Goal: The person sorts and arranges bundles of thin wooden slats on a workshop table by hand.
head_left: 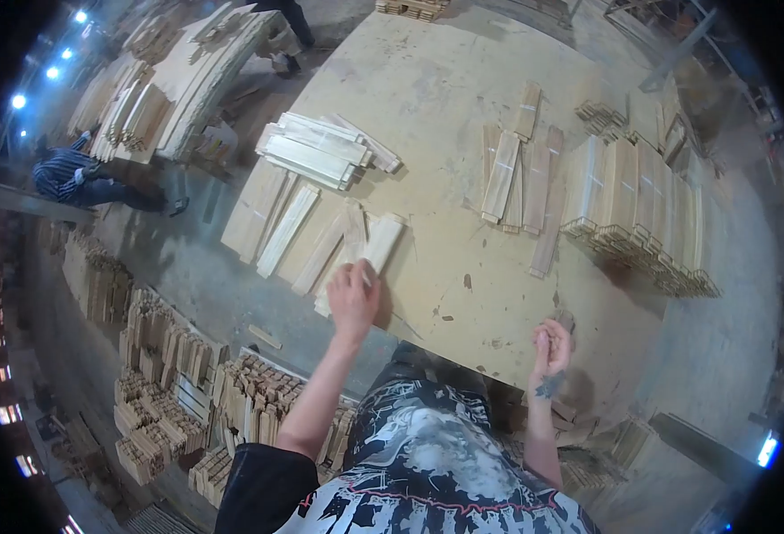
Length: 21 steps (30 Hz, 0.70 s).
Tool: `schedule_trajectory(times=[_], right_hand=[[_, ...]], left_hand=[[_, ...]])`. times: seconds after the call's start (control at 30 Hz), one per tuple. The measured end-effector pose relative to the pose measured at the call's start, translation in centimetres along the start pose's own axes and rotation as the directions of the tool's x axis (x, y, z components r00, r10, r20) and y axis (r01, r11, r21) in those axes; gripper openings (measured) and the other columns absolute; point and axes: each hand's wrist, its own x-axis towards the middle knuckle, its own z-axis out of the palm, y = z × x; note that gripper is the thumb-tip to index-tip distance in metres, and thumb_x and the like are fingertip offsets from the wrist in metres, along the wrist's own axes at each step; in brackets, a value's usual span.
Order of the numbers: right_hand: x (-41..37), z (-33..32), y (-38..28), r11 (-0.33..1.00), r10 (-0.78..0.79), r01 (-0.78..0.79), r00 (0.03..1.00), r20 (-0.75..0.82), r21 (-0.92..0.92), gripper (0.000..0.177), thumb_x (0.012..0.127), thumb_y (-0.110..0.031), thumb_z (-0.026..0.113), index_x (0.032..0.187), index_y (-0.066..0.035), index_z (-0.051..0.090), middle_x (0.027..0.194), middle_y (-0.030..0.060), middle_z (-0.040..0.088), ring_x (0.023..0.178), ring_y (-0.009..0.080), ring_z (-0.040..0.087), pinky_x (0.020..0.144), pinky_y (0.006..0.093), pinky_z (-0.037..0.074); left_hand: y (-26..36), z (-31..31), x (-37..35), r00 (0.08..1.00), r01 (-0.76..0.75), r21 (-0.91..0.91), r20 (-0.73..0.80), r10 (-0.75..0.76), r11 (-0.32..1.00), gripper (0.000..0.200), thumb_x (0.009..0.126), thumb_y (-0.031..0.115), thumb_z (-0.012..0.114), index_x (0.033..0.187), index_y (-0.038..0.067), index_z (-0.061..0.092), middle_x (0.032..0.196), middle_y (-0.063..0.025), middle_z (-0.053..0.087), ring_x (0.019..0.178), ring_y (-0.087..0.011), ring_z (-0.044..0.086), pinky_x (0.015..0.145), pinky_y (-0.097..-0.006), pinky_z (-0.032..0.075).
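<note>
My left hand (354, 295) lies over a pale wooden slat (383, 238) near the table's front edge, its fingers closed around the slat's middle. Browner slats (323, 254) lie just left of it. To the right, over the bare tabletop, my right hand (552, 349) is raised with its fingers curled together. A small greyish thing shows at those fingertips, too small to name. Further back on the left is a pile of pale slats (312, 147). Several loose slats (501, 178) lie at the table's right middle.
Banded bundles of slats (637, 200) stand on the right of the large table (436, 303). Stacked wood (165, 356) fills the floor at lower left. A person in a striped top (58, 173) is at the far left, beside another loaded table (201, 76).
</note>
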Motion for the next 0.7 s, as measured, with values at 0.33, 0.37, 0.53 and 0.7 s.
schedule_trajectory(times=[0.33,0.37,0.53,0.7], right_hand=[[-2.1,9.6,4.0,0.943,0.182,-0.094,0.949,0.257,-0.319,0.050,0.091,-0.020,0.071,0.136,-0.006,0.055,0.124,0.0171,0.064,0.104,0.0272,0.066,0.088,0.0395,0.054],[-2.0,11.0,3.1,0.897,0.140,-0.010,0.955,0.262,-0.442,0.058,0.089,-0.023,0.072,0.141,-0.008,0.050,0.127,0.0185,0.062,0.107,0.0305,0.066,0.089,0.0428,0.054],[-1.5,15.5,1.8,0.696,0.130,0.142,0.939,0.317,-0.704,0.095,0.083,-0.038,0.075,0.158,-0.015,0.022,0.140,0.0223,0.053,0.121,0.0411,0.060,0.093,0.0571,0.051],[-1.7,13.1,2.5,0.674,0.185,0.110,0.932,0.311,-0.731,0.098,0.079,-0.046,0.077,0.157,-0.016,0.025,0.137,0.0214,0.058,0.114,0.0404,0.065,0.090,0.0553,0.053]], left_hand=[[0.5,0.0,2.0,0.988,0.105,-0.028,0.116,-0.101,0.994,0.067,0.082,0.037,0.079,0.135,0.005,0.054,0.107,-0.0161,0.063,0.096,-0.0338,0.063,0.079,-0.0441,0.047],[0.5,0.0,2.6,0.985,0.115,-0.028,0.134,-0.111,0.993,0.069,0.082,0.038,0.078,0.137,0.005,0.053,0.107,-0.0163,0.063,0.096,-0.0335,0.063,0.079,-0.0443,0.048],[2.7,1.2,3.0,0.966,0.016,0.018,0.257,-0.021,1.000,0.084,0.078,0.038,0.079,0.147,0.006,0.043,0.108,-0.0175,0.062,0.091,-0.0336,0.065,0.081,-0.0465,0.048],[4.3,1.4,0.5,0.911,-0.065,-0.076,0.403,0.090,0.995,0.085,0.081,0.034,0.077,0.150,0.003,0.038,0.106,-0.0182,0.059,0.093,-0.0348,0.063,0.081,-0.0455,0.046]])
